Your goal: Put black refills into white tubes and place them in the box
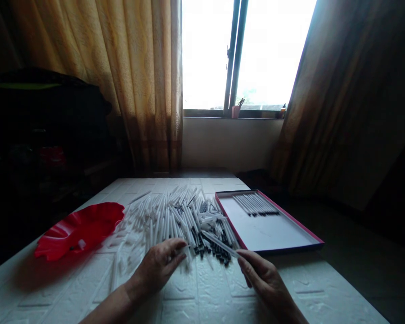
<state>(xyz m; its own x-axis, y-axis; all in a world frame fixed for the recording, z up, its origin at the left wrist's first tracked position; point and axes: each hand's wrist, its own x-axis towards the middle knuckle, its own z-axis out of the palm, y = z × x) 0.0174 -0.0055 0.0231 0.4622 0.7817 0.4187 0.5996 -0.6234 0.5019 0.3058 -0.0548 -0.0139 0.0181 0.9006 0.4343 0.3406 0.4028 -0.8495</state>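
Note:
My right hand point(261, 274) pinches the near end of a translucent white pen barrel point(219, 243), which slants up and left over the pile. My left hand point(164, 261) is closed with thumb and fingertips together at the pile's near edge; what sits between them is too faint to make out. In front of both hands lies a heap of white pen barrels point(168, 211). Pens with black ends point(219, 252) are bunched on the heap's near right side. A shallow box lid point(266, 234) with a pink rim holds a row of pens point(256, 204), black ends towards me.
A red wavy-edged bowl point(84, 229) stands on the left of the table point(216, 292), which has a white brick pattern. Behind the table are a window point(205, 54), curtains point(148, 81) and a pink cup point(235, 111) on the sill. Dark bulky items fill the left.

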